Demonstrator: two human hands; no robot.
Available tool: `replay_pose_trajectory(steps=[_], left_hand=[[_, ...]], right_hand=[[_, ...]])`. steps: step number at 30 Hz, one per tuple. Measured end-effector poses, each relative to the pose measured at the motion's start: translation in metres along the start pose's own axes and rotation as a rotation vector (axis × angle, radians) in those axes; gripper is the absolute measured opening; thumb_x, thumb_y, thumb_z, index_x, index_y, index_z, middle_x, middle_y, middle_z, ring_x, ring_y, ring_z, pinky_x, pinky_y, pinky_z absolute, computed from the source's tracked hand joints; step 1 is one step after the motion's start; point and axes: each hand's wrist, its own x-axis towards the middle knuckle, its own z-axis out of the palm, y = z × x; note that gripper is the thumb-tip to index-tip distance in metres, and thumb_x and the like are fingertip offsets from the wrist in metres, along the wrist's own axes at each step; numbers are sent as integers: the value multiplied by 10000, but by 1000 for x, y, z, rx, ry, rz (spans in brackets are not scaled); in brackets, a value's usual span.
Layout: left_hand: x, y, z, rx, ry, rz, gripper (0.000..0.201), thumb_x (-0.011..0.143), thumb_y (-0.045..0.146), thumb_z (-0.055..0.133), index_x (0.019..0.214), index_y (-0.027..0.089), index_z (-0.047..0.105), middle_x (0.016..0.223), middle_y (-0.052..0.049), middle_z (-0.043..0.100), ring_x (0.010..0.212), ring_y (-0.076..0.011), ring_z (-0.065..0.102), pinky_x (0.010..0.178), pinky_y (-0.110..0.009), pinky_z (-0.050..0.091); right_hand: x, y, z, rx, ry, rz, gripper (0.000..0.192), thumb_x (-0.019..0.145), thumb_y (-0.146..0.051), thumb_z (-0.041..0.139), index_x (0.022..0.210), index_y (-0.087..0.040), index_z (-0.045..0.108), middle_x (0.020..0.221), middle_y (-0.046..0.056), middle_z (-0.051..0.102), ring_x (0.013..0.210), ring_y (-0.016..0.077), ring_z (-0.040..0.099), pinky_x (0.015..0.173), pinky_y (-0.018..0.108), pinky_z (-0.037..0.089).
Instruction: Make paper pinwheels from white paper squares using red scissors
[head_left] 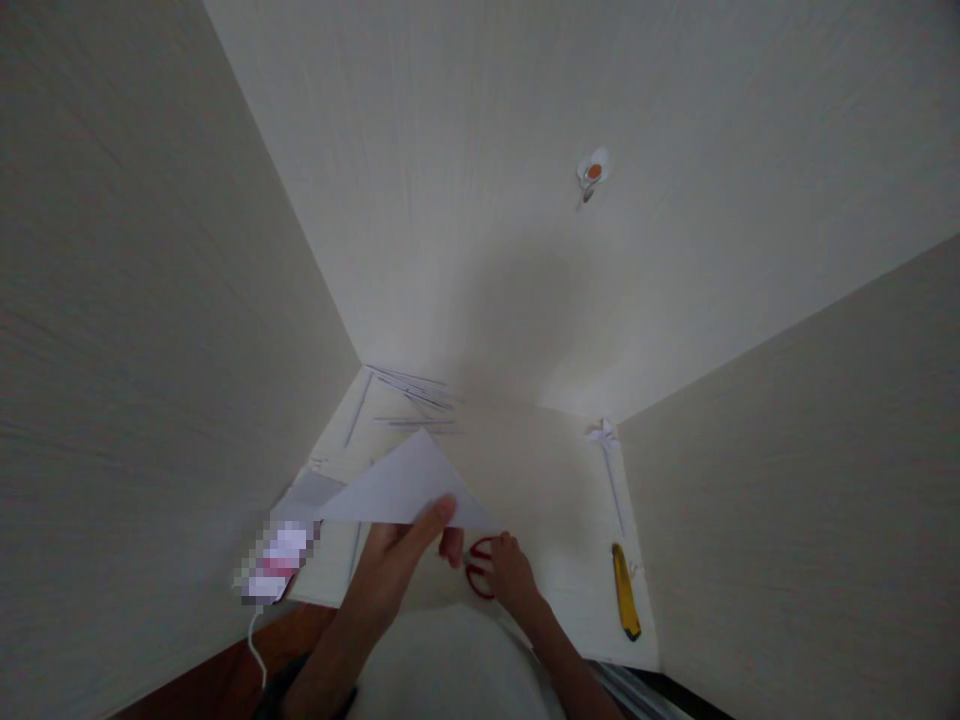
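Observation:
My left hand (397,560) pinches a white sheet of paper folded into a triangle (409,485), thumb on top, and holds it above the white table (540,480). My right hand (510,575) rests on the table over red-handled scissors (478,570); its fingers curl around the handles. The blades are hidden under the hand and the paper.
A yellow utility knife (625,592) lies near the table's right edge. A small white folded paper piece (606,433) with a thin strip sits at the back right. Several thin paper strips (409,395) lie at the far left. A blurred phone (277,560) with a white cable sits at left.

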Motion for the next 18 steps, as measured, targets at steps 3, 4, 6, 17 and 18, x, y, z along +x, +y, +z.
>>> replay_pose_trajectory(steps=[3, 4, 6, 17, 18], left_hand=[[1, 4, 3, 74, 0, -12, 382, 777, 419, 673, 472, 201, 598, 519, -27, 624, 570, -179, 584, 634, -300, 495], [2, 5, 3, 95, 7, -21, 377, 782, 412, 669, 476, 198, 617, 533, -37, 642, 585, -186, 592, 640, -302, 498], [4, 4, 4, 123, 25, -39, 348, 777, 398, 672, 497, 194, 650, 548, -45, 662, 590, -191, 593, 643, -303, 501], [7, 2, 11, 60, 123, -78, 276, 674, 331, 728, 481, 189, 591, 568, -15, 631, 613, -165, 573, 622, -275, 490], [7, 1, 10, 43, 131, -73, 285, 669, 340, 735, 481, 186, 587, 571, -15, 624, 616, -161, 568, 626, -274, 487]], right_hand=[[0, 17, 31, -109, -39, 35, 335, 939, -303, 618, 1246, -174, 584, 1292, 101, 600, 1112, 260, 622, 919, 481, 536], [1, 21, 38, -134, -49, 45, 333, 940, -304, 617, 1244, -172, 586, 1285, 101, 603, 1103, 257, 626, 913, 478, 540], [4, 28, 50, -168, -55, 53, 329, 942, -305, 614, 1242, -174, 587, 1281, 100, 606, 1095, 253, 630, 906, 472, 544], [26, 59, 65, -227, 33, 7, 344, 942, -302, 614, 1259, -173, 576, 1295, 104, 596, 1101, 257, 627, 904, 473, 546], [27, 62, 65, -229, 35, -2, 340, 943, -302, 613, 1257, -176, 578, 1295, 103, 597, 1100, 255, 627, 904, 470, 546]])
